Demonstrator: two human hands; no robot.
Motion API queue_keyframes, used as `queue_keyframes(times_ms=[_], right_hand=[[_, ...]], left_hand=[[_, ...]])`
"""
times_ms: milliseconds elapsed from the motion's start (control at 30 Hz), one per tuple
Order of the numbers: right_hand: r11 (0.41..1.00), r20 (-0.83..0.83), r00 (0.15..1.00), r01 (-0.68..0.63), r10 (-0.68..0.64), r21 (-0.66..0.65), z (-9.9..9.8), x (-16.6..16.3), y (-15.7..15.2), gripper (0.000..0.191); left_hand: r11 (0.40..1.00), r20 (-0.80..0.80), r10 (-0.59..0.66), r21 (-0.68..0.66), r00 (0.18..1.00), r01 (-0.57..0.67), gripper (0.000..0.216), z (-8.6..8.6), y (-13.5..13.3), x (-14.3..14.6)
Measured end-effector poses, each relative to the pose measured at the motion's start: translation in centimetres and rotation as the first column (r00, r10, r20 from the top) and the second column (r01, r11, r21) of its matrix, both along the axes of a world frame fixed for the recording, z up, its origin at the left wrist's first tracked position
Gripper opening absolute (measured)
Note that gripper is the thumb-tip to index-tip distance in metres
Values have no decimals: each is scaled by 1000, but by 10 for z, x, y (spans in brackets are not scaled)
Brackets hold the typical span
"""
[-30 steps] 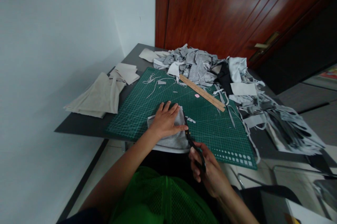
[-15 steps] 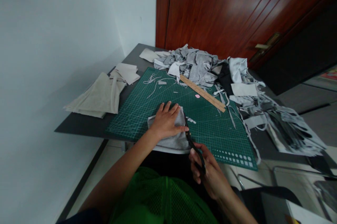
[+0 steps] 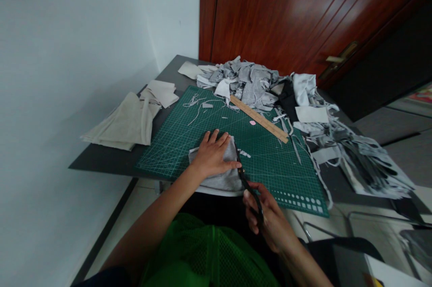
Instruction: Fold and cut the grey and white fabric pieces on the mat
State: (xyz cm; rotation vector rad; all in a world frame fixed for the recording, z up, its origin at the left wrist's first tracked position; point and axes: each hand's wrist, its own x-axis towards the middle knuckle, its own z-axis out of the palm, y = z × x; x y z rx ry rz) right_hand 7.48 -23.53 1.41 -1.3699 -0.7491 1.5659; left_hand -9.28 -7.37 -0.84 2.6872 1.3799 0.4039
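Observation:
Spread flat, my left hand point(image 3: 213, 155) presses on a piece of grey fabric point(image 3: 224, 182) at the near edge of the green cutting mat point(image 3: 168, 143). My right hand point(image 3: 270, 219) is wrapped round the handles of black scissors point(image 3: 250, 190). Their blades lie along the fabric's right edge, pointing away from me, beside my left thumb. Small white offcuts point(image 3: 245, 153) rest on the mat just right of the blades.
A wooden ruler point(image 3: 259, 119) and a pink piece point(image 3: 252, 123) lie on the mat. Grey fabric scraps point(image 3: 251, 78) heap at the back; stacked strips point(image 3: 367, 165) sit at right. Folded cream cloth point(image 3: 130, 123) is at left, near the wall.
Both hands, the scissors and the fabric hold almost the same place. The whole view has shifted very slightly.

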Motion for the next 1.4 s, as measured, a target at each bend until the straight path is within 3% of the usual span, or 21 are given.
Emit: queue_keyframes(times_ms=[567,733,1400], right_hand=[[1000,26,1000,-13,13,17,-1,4,0,62],[1000,2,1000,0,0,-31,0,6,2,66],[1000,-13,1000,-10,10,-19,7,4,25,62]], left_hand=[[1000,-4,-4,-6,1000,4,104,3,-1,0],[1000,3,-2,-3,1000,2,102,2,-1,0],[1000,21,-1,-9,1000,1,107,2,-1,1]])
